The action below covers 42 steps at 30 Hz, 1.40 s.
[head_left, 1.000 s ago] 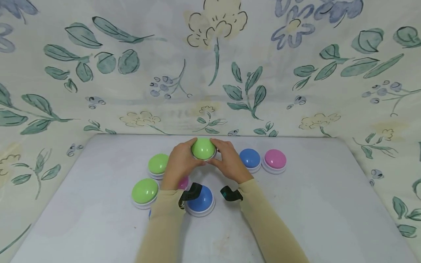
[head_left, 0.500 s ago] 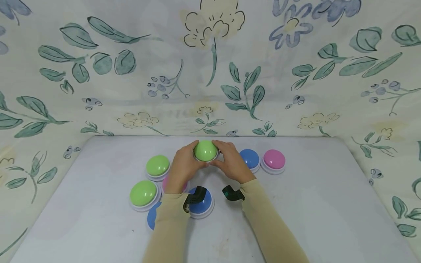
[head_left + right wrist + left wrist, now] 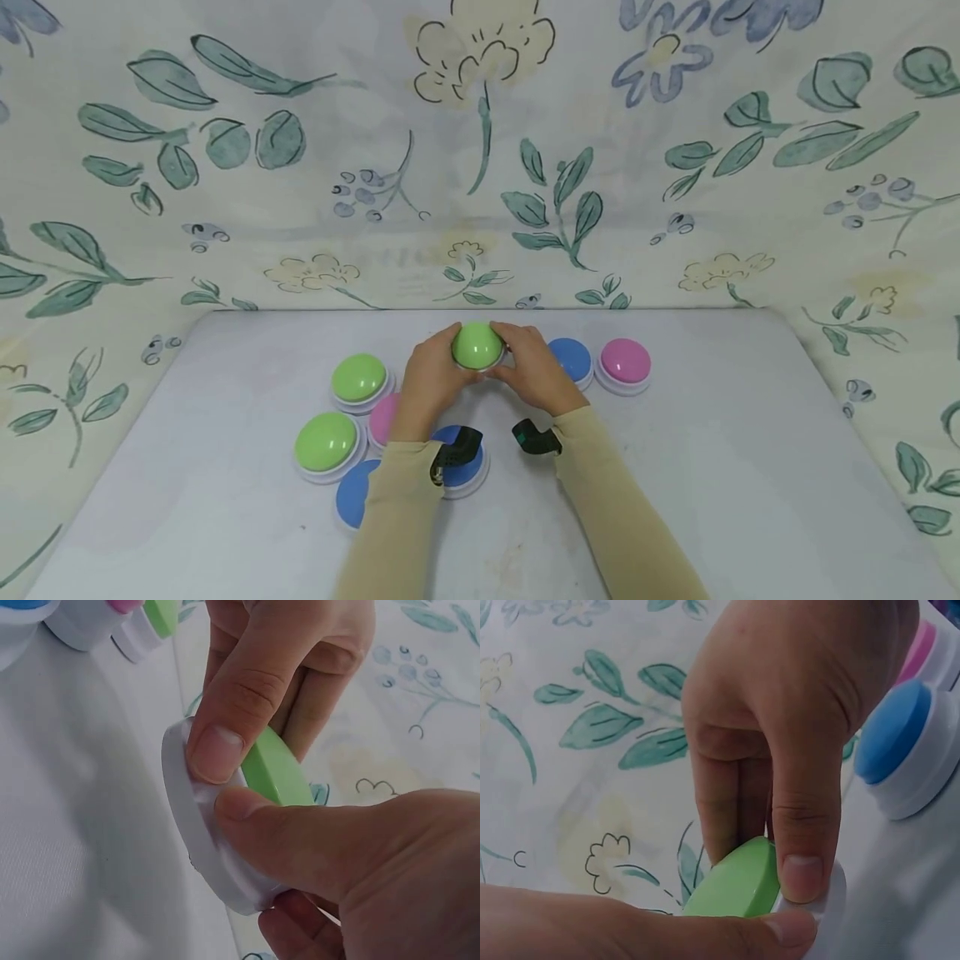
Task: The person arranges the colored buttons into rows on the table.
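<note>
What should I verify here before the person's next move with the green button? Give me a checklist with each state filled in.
1. Both hands on the green button: ok; the left hand and right hand hold opposite sides.
2. Green side facing up: ok.
3. Right hand clear of the nearest blue button: cannot tell; they overlap in the head view.
4. Front blue button fully visible: not ok; a black wrist camera covers part of it.
5. Far-right pink button apart from both hands: ok.
6. Underside of the green button: cannot tell; hidden.
</note>
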Each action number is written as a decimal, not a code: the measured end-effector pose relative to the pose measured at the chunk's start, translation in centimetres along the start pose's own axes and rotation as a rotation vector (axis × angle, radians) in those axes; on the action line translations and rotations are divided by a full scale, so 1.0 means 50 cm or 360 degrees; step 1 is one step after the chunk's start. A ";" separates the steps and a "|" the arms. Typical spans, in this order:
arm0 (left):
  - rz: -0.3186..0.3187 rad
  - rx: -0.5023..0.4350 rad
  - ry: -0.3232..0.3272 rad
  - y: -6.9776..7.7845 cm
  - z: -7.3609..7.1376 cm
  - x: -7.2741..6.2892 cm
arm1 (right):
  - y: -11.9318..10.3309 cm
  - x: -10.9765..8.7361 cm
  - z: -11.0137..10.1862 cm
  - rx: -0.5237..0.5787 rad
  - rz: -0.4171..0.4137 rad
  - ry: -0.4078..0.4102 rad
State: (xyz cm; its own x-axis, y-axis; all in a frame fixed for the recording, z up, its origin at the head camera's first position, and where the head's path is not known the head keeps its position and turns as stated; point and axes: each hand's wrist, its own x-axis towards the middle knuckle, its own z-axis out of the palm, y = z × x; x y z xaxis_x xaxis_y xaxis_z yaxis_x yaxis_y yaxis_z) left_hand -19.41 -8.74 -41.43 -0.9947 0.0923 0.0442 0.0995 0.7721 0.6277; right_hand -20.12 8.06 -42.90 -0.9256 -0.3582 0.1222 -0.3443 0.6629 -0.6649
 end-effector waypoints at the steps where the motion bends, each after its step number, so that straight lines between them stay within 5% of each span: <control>1: 0.0004 0.0007 0.0006 0.001 0.003 0.001 | 0.001 -0.001 -0.001 0.0000 0.0003 -0.0005; 28: 0.0050 0.0038 -0.0006 0.012 0.036 -0.002 | 0.035 -0.001 -0.035 0.0001 0.0064 -0.0206; 42: 0.0061 0.0053 -0.0044 0.023 0.053 -0.005 | 0.047 -0.006 -0.048 -0.0124 0.0062 -0.0197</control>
State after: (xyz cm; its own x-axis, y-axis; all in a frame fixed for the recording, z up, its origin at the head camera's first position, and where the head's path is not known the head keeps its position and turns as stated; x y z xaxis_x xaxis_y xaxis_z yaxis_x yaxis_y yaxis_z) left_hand -18.99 -6.19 -42.80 -0.9892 0.1392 0.0461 0.1389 0.7880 0.5998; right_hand -21.05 11.30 -42.73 -0.9137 -0.4064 0.0022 -0.3241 0.7253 -0.6074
